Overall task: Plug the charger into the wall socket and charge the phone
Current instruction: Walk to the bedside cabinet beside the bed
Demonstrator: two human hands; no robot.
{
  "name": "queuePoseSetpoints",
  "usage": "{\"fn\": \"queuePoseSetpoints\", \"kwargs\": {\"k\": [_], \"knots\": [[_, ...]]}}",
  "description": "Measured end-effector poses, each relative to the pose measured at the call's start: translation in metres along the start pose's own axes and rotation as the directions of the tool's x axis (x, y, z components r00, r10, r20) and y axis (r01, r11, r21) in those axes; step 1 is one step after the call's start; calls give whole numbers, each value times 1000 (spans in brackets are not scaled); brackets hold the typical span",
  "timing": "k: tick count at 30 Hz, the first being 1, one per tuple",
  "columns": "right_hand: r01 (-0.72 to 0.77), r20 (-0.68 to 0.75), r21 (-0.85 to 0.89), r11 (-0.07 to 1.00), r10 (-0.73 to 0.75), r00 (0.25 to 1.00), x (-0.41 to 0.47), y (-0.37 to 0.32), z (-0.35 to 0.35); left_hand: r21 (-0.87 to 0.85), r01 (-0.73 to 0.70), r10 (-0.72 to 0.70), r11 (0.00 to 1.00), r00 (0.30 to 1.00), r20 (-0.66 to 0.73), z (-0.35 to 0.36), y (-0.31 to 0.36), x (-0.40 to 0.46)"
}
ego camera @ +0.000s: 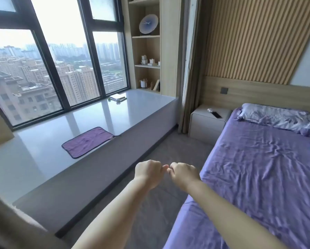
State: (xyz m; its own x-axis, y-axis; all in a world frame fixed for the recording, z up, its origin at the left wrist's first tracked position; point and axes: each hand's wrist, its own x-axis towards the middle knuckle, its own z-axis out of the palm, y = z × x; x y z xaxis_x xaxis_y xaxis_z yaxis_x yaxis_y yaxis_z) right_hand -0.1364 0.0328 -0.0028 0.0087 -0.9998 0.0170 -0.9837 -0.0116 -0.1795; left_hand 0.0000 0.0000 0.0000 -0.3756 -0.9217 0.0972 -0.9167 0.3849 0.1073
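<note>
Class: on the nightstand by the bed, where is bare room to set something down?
The nightstand is bare along its front and left side. Its back right is crowded: the phone and a white charger lie there, near the pillow.

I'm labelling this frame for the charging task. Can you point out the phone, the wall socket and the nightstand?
phone (216, 115): head view, middle of its dark screen.
wall socket (224, 90): head view, centre of the grey plate on the headboard panel.
nightstand (204, 125): head view, bare front face.
</note>
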Motion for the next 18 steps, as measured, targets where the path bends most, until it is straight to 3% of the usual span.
{"fn": "queuePoseSetpoints", "kwargs": {"k": [4, 18], "knots": [[-16, 38, 53, 998, 14, 999, -5, -3, 17, -1, 22, -22, 1000, 999, 45, 14, -6, -6], [-169, 202, 47, 984, 157, 967, 11, -83, 99, -71, 0, 19, 997, 963, 271, 83, -124, -21]]}}
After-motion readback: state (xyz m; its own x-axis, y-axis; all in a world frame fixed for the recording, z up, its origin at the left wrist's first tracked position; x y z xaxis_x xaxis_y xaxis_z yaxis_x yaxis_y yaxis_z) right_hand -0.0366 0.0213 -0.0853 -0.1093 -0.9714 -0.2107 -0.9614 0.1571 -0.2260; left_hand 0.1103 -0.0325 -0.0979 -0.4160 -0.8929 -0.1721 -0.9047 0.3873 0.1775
